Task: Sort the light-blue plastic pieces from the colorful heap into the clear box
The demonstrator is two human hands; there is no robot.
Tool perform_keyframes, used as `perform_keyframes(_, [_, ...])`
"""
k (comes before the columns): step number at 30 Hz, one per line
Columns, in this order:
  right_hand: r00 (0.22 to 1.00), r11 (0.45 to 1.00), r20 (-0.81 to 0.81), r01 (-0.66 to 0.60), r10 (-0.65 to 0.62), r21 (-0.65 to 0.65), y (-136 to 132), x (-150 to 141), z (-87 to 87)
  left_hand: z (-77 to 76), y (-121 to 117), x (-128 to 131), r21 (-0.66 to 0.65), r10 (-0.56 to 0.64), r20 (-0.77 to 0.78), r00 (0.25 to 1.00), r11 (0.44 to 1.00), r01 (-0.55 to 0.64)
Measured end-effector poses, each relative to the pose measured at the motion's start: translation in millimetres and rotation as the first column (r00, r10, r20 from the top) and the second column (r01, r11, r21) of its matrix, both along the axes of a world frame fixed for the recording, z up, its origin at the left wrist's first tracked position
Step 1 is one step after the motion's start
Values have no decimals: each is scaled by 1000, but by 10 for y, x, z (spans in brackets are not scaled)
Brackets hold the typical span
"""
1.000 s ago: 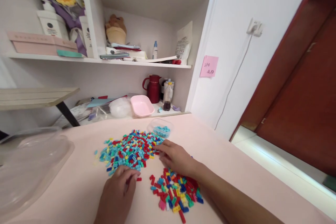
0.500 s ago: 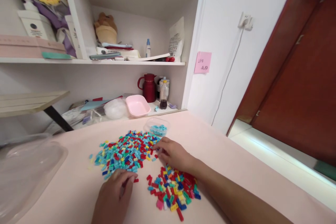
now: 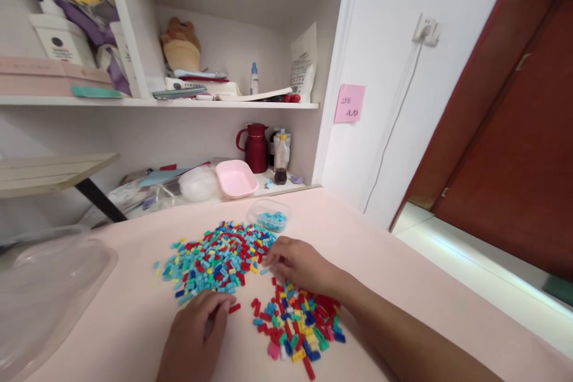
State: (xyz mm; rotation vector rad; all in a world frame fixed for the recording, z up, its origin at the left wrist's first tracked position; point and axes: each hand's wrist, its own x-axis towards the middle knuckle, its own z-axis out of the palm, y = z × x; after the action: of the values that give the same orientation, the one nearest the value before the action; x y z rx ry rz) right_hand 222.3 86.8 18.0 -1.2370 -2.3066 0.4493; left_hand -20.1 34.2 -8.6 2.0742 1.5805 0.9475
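Apparent step: picking. Right hand and left hand half-curled beside larger brick pile, holds indiscernible; next pick requires pinching.

our partly hidden bricks, cropped surroundings
the right hand hides part of the near brick pile; we cannot tell whether its fingers or the left hand's pinch anything. our view's left edge crops the clear plastic container, and the pink note has a lower line too small to read.

Homelike room: plush toy, red jug
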Motion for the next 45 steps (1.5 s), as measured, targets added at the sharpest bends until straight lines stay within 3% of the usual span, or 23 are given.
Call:
perform_keyframes(8, [995, 996, 95, 13, -21, 87, 88, -85, -163, 24, -34, 21, -79, 60, 145, 988, 996, -49])
perform_keyframes(13, [995, 996, 93, 17, -25, 92, 64, -99, -130, 29, -44, 22, -158, 185, 275, 944, 977, -145])
perform_keyframes(19, [991, 997, -111, 62, -68, -54, 16, -24, -2, 24, -51, 20, -186, 282, 401, 872, 957, -224])
perform_keyframes(23, [923, 973, -346, 97, -167, -211, 141, 27, 72, 5, -20, -11, -197, 330, 500, 800, 944, -266])
perform_keyframes(27, [859, 948, -409, 245, -309, -203, 393, 27, 185, 4, 21, -73, -243, 356, 534, 767, 933, -264])
perform_keyframes(31, [835, 871, -271, 491, -478, -21, 645, 76, 299, 17, 20, -52, -253, 375, 590, 714, 927, -278])
perform_keyframes(33, [823, 843, -227, 538, -521, 16, 721, 119, 324, 21, 10, -18, -252, 392, 615, 684, 920, -300])
perform_keyframes(36, [832, 868, -265, 495, -488, -46, 724, 154, 313, 26, 1, 10, -240, 386, 626, 678, 922, -303])
perform_keyframes(39, [827, 911, -386, 394, -408, -119, 564, 90, 260, 36, 0, -5, -233, 371, 590, 717, 929, -288])
perform_keyframes(42, [868, 972, -442, 180, -228, -149, 270, -91, 201, 45, 2, -24, -243, 370, 543, 754, 929, -281])
perform_keyframes(45, [954, 998, -298, -26, 9, -53, -38, -320, 141, 39, 2, -18, -237, 391, 511, 765, 920, -312])
